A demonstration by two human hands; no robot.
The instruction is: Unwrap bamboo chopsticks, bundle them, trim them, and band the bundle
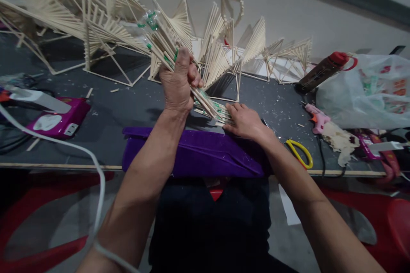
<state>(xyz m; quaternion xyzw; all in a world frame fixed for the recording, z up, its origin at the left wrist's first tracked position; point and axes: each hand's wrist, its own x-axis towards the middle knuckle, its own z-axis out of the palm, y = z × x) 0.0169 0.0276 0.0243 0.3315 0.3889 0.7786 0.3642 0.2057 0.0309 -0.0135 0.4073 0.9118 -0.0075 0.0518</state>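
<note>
My left hand (177,81) is closed in a fist around a bundle of chopsticks (163,47) in clear wrappers with green print. The bundle tilts up to the left above the table. Lower and to the right, my right hand (245,121) has its fingers closed over more wrapped chopsticks (218,110) close to the tabletop. The lower end of the left bundle meets this second bunch, so where one stops is hard to see. A folded purple cloth (205,149) lies along the table edge below both hands.
Stick structures (115,38) line the back by the wall. On the right are a dark bottle (320,72), a plastic bag (368,89), a pink glue gun (317,118) and yellow-handled scissors (301,153). A magenta power strip (60,117) and white cable (86,151) lie left.
</note>
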